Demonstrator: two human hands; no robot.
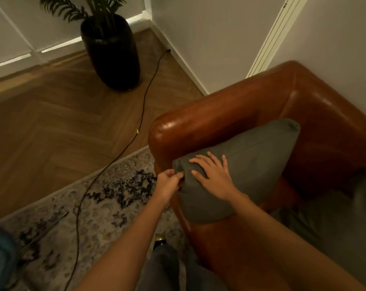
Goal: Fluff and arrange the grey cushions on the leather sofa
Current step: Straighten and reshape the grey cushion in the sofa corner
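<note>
A cushion (241, 166) leaned in the sofa (220, 116) corner against the armrest, the right hand (211, 173) flat on it and the left hand (169, 181) pinching its near edge. Left of the sofa lay a rug (106, 198), crossed by a cable (142, 106) running back toward a potted plant (113, 49) by the wall.

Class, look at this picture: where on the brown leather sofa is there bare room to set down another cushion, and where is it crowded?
Bare leather shows on the brown leather sofa between the grey square cushion and the backrest. The armrest corner is crowded: the cushion leans there, the left hand pinching its corner and the right hand flat on it. A grey fabric covers the seat on the right.
</note>
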